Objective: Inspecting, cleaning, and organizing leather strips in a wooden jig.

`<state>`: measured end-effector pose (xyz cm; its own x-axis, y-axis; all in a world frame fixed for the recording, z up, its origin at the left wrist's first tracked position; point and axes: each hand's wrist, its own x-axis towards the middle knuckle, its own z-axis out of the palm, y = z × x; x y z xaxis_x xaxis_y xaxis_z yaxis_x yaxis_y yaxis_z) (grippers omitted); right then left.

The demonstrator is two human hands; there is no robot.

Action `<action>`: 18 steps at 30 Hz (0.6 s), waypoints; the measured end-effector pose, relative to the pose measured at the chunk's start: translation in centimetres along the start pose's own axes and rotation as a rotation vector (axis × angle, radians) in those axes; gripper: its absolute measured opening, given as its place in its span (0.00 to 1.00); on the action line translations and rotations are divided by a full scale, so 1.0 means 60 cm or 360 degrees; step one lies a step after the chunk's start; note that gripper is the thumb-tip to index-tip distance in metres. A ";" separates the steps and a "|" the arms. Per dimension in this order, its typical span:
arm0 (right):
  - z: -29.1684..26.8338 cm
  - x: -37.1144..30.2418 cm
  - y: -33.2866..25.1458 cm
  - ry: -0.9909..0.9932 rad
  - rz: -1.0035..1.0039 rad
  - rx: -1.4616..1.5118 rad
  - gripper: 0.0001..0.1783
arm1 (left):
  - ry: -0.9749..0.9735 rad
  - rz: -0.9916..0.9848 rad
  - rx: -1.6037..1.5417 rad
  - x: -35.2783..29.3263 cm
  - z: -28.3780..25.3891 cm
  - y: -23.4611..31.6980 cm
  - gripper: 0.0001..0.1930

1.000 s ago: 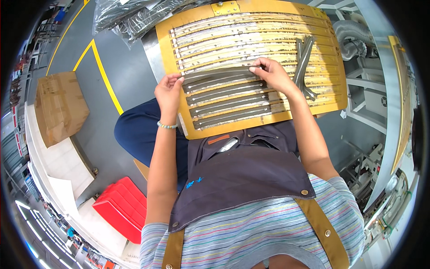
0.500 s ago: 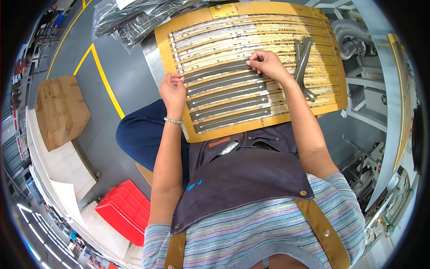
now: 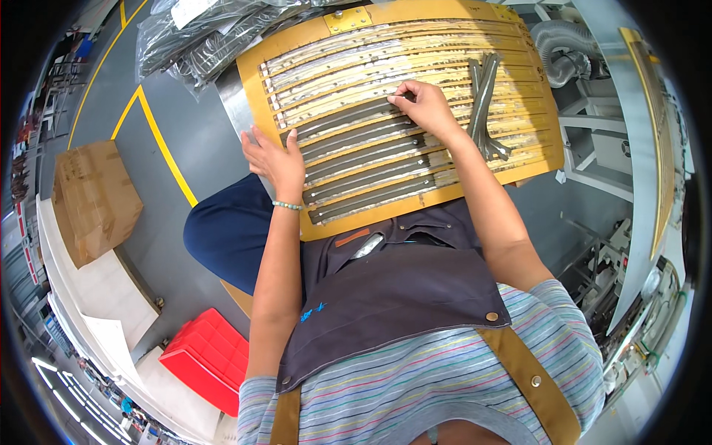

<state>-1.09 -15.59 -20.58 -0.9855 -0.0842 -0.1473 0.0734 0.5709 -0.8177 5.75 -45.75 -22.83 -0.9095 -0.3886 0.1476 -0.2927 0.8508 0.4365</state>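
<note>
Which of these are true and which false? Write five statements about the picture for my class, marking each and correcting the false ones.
1. The right hand touches a dark strip. True.
2. The left hand is clenched into a fist. False: its fingers are spread.
3. Loose strips lie crossed on the yellow board. True.
4. The bracelet is on the right wrist. False: the left wrist.
5. The cardboard box is on the person's left. True.
</note>
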 end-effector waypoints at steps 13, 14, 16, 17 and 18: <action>0.006 -0.014 -0.030 0.0107 -0.0069 -0.0364 0.09 | -0.0053 0.0089 0.0148 -0.003 0.010 0.002 0.37; 0.004 -0.014 -0.032 0.0109 -0.0056 -0.0357 0.09 | -0.0051 0.0097 0.0146 -0.002 0.010 0.002 0.37; 0.004 -0.015 -0.035 0.0100 -0.0045 -0.0345 0.09 | -0.0048 0.0102 0.0147 -0.002 0.009 0.000 0.36; 0.003 -0.015 -0.036 0.0097 -0.0047 -0.0357 0.09 | -0.0049 0.0104 0.0145 -0.002 0.010 0.000 0.36; 0.004 -0.015 -0.036 0.0095 -0.0049 -0.0365 0.09 | -0.0049 0.0107 0.0147 -0.002 0.010 -0.001 0.36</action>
<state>-0.32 -16.96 -18.80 -0.9945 -0.0602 -0.0854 0.0129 0.7400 -0.6724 5.70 -45.52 -23.37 -0.9361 -0.3200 0.1459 -0.2555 0.9039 0.3430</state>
